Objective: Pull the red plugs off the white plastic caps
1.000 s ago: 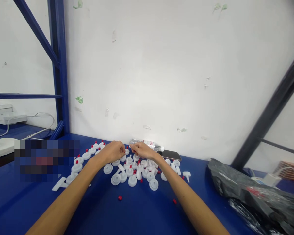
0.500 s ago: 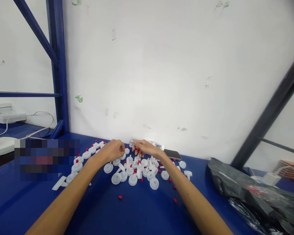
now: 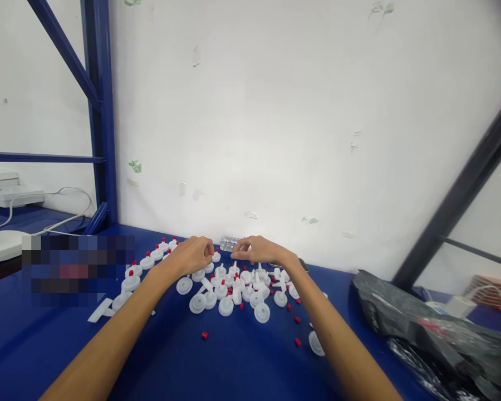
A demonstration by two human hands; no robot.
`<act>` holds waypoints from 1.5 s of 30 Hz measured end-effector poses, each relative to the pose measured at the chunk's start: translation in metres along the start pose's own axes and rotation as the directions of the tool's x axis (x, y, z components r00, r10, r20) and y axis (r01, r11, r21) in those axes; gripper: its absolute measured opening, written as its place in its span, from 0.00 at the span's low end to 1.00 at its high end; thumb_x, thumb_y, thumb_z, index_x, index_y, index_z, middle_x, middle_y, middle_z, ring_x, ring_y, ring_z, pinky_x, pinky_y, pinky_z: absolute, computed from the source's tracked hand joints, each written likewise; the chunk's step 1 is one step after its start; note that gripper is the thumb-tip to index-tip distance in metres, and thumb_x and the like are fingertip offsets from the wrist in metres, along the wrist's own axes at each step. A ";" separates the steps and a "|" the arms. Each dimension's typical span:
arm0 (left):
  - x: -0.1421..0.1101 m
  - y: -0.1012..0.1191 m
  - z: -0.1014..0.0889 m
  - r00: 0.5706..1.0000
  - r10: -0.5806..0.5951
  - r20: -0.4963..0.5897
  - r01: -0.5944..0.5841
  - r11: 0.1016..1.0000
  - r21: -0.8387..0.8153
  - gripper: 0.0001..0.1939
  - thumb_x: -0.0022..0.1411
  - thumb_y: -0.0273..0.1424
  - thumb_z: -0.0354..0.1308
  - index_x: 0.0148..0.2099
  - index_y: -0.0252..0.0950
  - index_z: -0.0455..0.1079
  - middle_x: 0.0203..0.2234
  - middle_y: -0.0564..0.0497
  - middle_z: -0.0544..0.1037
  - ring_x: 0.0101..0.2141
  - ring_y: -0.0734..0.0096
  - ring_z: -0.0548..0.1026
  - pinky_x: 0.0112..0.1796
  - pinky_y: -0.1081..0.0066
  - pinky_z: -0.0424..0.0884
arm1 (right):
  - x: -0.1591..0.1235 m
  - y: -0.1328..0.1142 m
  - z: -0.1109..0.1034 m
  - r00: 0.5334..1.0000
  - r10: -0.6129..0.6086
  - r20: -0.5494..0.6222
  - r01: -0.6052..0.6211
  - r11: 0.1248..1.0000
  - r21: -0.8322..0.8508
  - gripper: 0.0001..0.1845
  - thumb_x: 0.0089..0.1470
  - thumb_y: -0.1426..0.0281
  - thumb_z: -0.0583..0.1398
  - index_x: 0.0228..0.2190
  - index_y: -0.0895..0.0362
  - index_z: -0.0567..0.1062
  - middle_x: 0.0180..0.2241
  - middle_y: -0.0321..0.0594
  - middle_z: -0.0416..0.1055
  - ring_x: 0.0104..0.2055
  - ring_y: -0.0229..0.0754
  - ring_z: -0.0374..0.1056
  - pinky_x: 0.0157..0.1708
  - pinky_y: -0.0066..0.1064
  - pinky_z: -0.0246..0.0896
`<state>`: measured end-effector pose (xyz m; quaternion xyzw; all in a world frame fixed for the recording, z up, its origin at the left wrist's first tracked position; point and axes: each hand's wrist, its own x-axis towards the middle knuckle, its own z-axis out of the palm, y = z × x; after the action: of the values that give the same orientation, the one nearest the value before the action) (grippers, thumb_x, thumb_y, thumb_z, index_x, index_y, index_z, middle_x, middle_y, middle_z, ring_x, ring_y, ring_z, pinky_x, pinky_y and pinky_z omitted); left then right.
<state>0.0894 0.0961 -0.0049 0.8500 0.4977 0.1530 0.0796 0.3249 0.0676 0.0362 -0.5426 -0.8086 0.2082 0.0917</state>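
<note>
My left hand (image 3: 194, 254) is closed, its fingertips bent down at the top of a white nozzle cap (image 3: 209, 268). My right hand (image 3: 258, 249) hovers a little to the right with thumb and forefinger pinched; what lies between them is too small to make out. Below both hands spreads a pile of white nozzle caps (image 3: 226, 306), some upright and some tipped over. Small red tip covers (image 3: 204, 335) lie loose among and in front of them. At the left, white caps with red tips (image 3: 131, 282) stand in a row, partly behind my left forearm.
A clear plastic bottle (image 3: 228, 243) lies against the wall, partly behind my right hand. The phone (image 3: 304, 265) is mostly hidden by my right wrist. A grey plastic bag (image 3: 426, 328) lies at the right, and a blue metal frame (image 3: 104, 111) rises at the left.
My right hand has risen slightly and shifted right, its fingers now pinched. A white cap now lies beside my right forearm, nearer to me. My left hand has barely moved.
</note>
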 end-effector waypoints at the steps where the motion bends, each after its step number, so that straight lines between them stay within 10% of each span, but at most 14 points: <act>1: 0.000 0.000 0.000 1.000 0.009 -0.012 -0.009 1.000 -0.010 0.11 0.66 0.37 0.58 0.44 0.36 0.74 0.38 0.50 0.80 0.37 0.68 0.77 0.41 0.63 0.73 | -0.002 -0.003 -0.002 0.998 -0.029 0.054 0.029 1.000 0.008 0.20 0.54 0.51 0.65 0.42 0.51 0.81 0.37 0.38 0.80 0.30 0.38 0.73 0.29 0.26 0.62; 6: 0.000 0.003 0.001 0.998 0.019 -0.065 -0.022 0.999 -0.047 0.12 0.58 0.30 0.55 0.42 0.41 0.78 0.40 0.49 0.82 0.40 0.62 0.77 0.37 0.67 0.69 | 0.000 -0.009 -0.001 0.953 -0.134 0.272 0.118 0.990 0.077 0.14 0.50 0.61 0.69 0.39 0.53 0.82 0.30 0.35 0.80 0.32 0.38 0.74 0.29 0.24 0.63; 11: -0.005 0.014 -0.014 0.998 0.044 -0.046 -0.050 0.992 -0.119 0.18 0.58 0.35 0.52 0.46 0.39 0.79 0.39 0.47 0.81 0.38 0.61 0.76 0.36 0.67 0.67 | 0.006 -0.001 0.003 0.954 -0.164 0.250 0.136 0.983 0.127 0.09 0.49 0.73 0.65 0.36 0.56 0.81 0.30 0.37 0.80 0.35 0.40 0.75 0.30 0.24 0.65; 20: -0.018 0.033 -0.022 0.914 0.223 0.340 -0.122 0.948 -0.295 0.19 0.46 0.39 0.66 0.42 0.38 0.81 0.26 0.53 0.83 0.27 0.68 0.77 0.27 0.74 0.67 | 0.001 0.006 -0.007 0.951 -0.218 0.218 0.165 0.957 0.238 0.13 0.49 0.74 0.64 0.40 0.56 0.78 0.32 0.37 0.80 0.36 0.40 0.75 0.33 0.26 0.67; 29: -0.015 0.032 -0.009 0.914 0.220 0.341 -0.107 0.941 -0.321 0.09 0.49 0.35 0.59 0.31 0.38 0.78 0.26 0.51 0.83 0.21 0.70 0.75 0.22 0.73 0.68 | 0.002 0.013 -0.006 0.997 -0.034 0.063 0.033 0.999 0.018 0.14 0.47 0.76 0.65 0.39 0.55 0.79 0.32 0.36 0.81 0.34 0.40 0.77 0.29 0.23 0.64; 38: -0.016 0.031 -0.020 0.978 0.161 0.131 -0.124 0.959 -0.256 0.13 0.55 0.40 0.56 0.31 0.40 0.79 0.26 0.52 0.81 0.26 0.69 0.74 0.27 0.72 0.65 | 0.017 -0.004 0.016 0.969 -0.051 -0.243 0.010 0.986 -0.167 0.13 0.62 0.67 0.57 0.46 0.54 0.77 0.42 0.42 0.80 0.41 0.43 0.75 0.41 0.30 0.62; 45: -0.011 0.000 -0.042 0.988 -0.067 -0.139 0.059 0.996 -0.062 0.21 0.62 0.40 0.46 0.41 0.41 0.79 0.35 0.49 0.83 0.37 0.61 0.77 0.36 0.68 0.68 | 0.063 -0.022 0.036 0.981 -0.074 -0.177 0.025 0.965 -0.262 0.16 0.58 0.62 0.64 0.47 0.52 0.79 0.41 0.39 0.81 0.43 0.44 0.74 0.39 0.29 0.62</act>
<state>0.0703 0.0858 0.0326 0.8183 0.5241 0.2242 0.0737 0.2682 0.1100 0.0085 -0.5465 -0.8301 0.0470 0.1002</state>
